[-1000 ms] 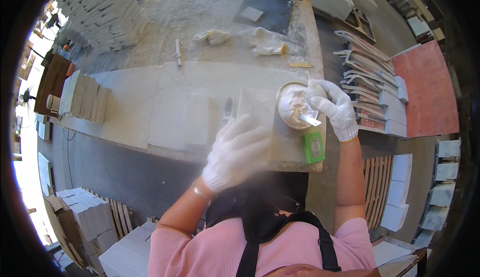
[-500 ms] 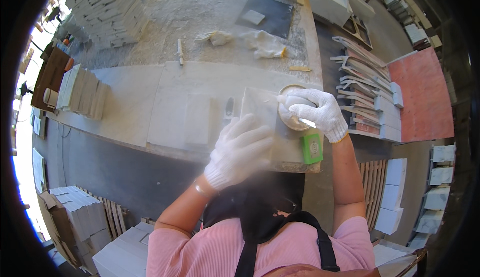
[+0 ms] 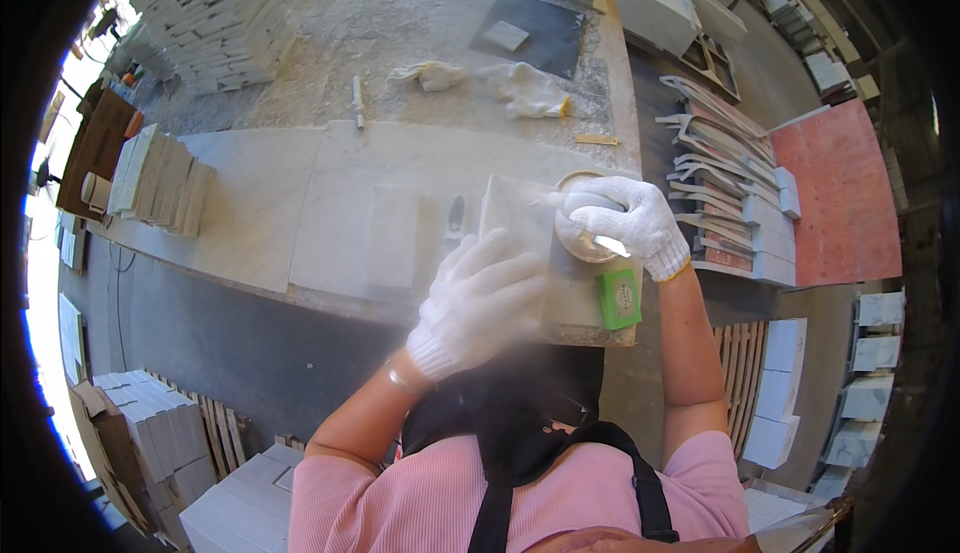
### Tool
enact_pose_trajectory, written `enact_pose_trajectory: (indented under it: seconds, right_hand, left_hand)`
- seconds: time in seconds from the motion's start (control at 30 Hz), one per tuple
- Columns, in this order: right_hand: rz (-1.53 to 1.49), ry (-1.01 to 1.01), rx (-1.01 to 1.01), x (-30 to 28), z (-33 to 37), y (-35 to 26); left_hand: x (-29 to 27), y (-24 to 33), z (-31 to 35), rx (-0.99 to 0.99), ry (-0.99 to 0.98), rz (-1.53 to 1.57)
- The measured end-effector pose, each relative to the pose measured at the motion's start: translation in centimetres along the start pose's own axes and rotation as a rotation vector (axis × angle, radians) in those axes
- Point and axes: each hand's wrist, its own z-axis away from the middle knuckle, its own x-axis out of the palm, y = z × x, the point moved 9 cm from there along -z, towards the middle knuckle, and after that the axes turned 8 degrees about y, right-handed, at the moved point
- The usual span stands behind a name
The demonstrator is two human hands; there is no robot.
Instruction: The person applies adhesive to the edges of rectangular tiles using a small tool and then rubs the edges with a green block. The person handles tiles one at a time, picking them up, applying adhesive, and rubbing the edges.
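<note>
My left hand (image 3: 475,303), in a white knit glove, lies with its fingers stretched out over the near left part of a pale marble tile (image 3: 518,203). My right hand (image 3: 640,228), gloved alike, is bent over a round tin (image 3: 575,241) at the tile's right side. Its fingers are closed around something white that I cannot make out, largely hidden by the glove. A green box (image 3: 620,299) stands just below the tin. Left of the tile lies a small dark-and-white tool (image 3: 457,217), beside another pale tile (image 3: 394,238).
Farther back on the table lie crumpled gloves (image 3: 530,89), a white stick (image 3: 358,103), a yellowish strip (image 3: 597,140) and a dark square sheet (image 3: 548,38). Tile stacks stand at left (image 3: 165,185) and far left (image 3: 205,23). A rack of straps (image 3: 715,168) is at right.
The view has shifted very slightly. Both hands keep nearly the same places, the left on the tile and the right at the tin.
</note>
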Motion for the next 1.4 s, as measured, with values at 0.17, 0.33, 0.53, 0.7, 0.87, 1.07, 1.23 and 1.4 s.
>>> enact_pose_trajectory:
  seconds: [0.17,0.33,0.53,0.7,0.87,1.07,1.23,1.4]
  right_hand:
    - [-0.004,0.003,0.029,0.0,-0.2,0.4]
    - [-0.002,0.001,0.022,0.1,-0.2,0.5]
    - [-0.01,0.0,0.052,0.1,-0.1,0.4]
    - [0.023,0.013,0.026,0.0,-0.1,-0.1]
    - [0.022,0.011,0.036,0.0,-0.1,0.0]
    - [0.015,0.012,0.031,0.1,-0.1,-0.1]
    - [0.034,0.021,0.022,0.0,-0.1,-0.3]
    - [0.044,0.031,0.013,0.0,-0.1,-0.4]
  left_hand:
    - [-0.2,0.2,-0.2,0.007,0.008,0.001]
    - [-0.3,0.2,-0.2,0.009,0.02,-0.01]
    - [-0.3,0.2,-0.1,0.002,0.018,-0.006]
    - [-0.2,0.1,-0.1,0.003,0.009,-0.002]
    - [-0.1,0.0,0.0,0.0,-0.008,-0.001]
    - [-0.1,0.0,0.1,0.002,0.002,-0.003]
    - [-0.2,0.1,0.1,0.002,-0.003,-0.002]
    - [-0.2,0.0,0.0,0.001,-0.003,0.008]
